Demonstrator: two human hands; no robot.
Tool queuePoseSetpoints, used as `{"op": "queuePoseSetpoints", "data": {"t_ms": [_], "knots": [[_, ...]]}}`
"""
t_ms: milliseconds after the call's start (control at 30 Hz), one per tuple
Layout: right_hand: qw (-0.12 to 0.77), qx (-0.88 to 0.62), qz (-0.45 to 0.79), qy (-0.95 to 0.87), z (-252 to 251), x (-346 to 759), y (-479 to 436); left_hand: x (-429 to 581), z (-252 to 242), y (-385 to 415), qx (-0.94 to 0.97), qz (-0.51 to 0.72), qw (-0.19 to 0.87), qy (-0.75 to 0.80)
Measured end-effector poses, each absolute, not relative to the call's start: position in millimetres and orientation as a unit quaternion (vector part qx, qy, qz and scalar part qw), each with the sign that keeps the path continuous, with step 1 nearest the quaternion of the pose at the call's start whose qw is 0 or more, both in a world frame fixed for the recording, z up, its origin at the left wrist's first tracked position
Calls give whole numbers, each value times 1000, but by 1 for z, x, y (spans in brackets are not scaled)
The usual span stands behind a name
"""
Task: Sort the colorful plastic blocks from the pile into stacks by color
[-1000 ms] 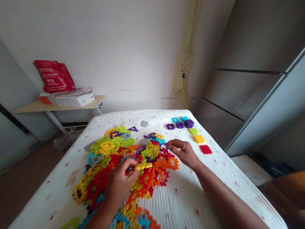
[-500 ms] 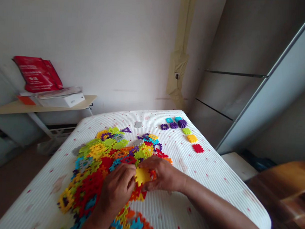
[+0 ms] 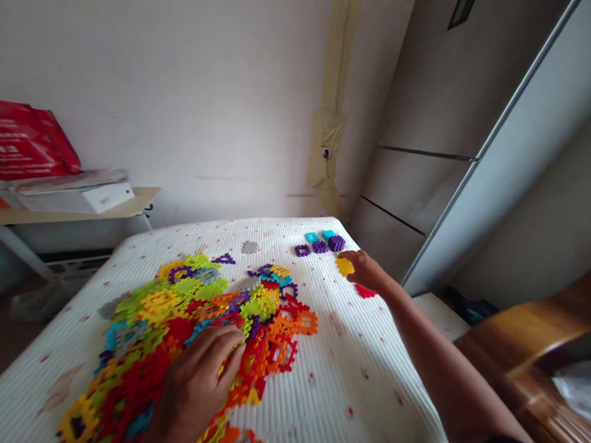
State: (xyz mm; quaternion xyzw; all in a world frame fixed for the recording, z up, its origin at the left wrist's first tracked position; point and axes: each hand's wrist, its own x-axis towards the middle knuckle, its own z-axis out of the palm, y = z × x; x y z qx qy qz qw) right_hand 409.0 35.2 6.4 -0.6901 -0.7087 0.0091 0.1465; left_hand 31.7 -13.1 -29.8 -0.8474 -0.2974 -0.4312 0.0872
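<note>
Across the white ribbed mattress [image 3: 348, 385]: left hand [image 3: 195, 389] resting on the heap of interlocking plastic tiles [image 3: 175, 327], fingers close together, holding nothing visible. Right hand [image 3: 366, 270] at the far side, fingertips at a yellow tile [image 3: 345, 267] — grip cannot be determined — with a red tile [image 3: 365, 291] just beside.

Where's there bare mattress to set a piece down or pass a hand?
Bare ribbed mattress lies between the orange pieces and the right forearm, below the right hand. It is crowded around the left hand, inside the multicoloured pile.
</note>
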Motion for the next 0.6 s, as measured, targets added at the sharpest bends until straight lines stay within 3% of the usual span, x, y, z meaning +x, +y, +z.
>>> {"op": "queuePoseSetpoints", "data": {"t_ms": [133,233,600], "knots": [[-6,-727,-17,-687,5,447,48,32,-29,-14,-849,-434,82,-289],[-70,-726,-11,-684,2,453,53,32,-28,-14,-848,-437,85,-288],[-121,-715,-10,-689,-9,447,60,33,-27,-14,-848,-433,67,-297]]}}
